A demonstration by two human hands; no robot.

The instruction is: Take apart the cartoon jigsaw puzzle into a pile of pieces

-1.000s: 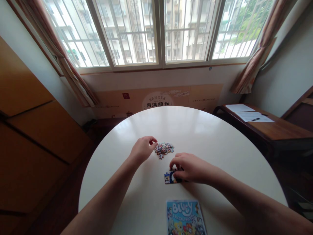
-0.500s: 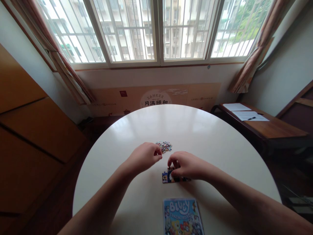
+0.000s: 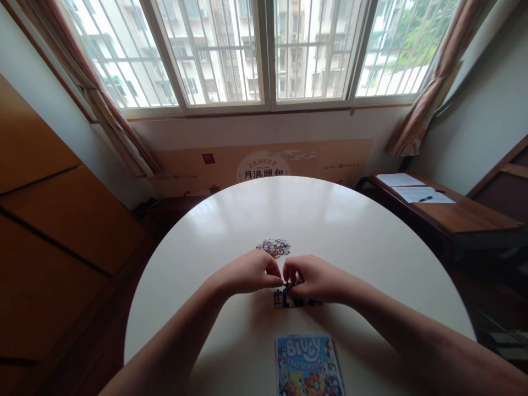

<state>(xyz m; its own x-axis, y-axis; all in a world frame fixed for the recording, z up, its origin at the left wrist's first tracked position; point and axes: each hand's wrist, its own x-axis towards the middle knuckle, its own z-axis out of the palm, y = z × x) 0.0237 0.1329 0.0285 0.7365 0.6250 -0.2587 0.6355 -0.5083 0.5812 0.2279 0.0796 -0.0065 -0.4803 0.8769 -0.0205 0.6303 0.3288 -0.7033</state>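
Note:
A partly joined jigsaw puzzle (image 3: 279, 300), dark blue with printed figures, lies on the white round table. My right hand (image 3: 317, 279) rests over its upper part, thumb and fingers curled onto the joined pieces and covering much of them. My left hand (image 3: 253, 272) is closed in a pinch at the puzzle's upper left edge, its fingertips close to those of my right hand. Whatever sits in that pinch is too small or hidden to make out. Just beyond my left hand is a pile of loose jigsaw pieces (image 3: 274, 246).
Nearest me on the table (image 3: 198, 220) lies a blue picture (image 3: 307, 363) marked "BLUEY". At the right, papers (image 3: 423, 194) and pens rest on a wooden side table (image 3: 474, 214). Barred windows and curtains stand behind; a wooden cabinet (image 3: 49, 220) is at the left.
My left hand has moved right and toward me, from beside the loose pile to the puzzle's upper edge. More of the pile shows now. My right hand stays nearly where it was.

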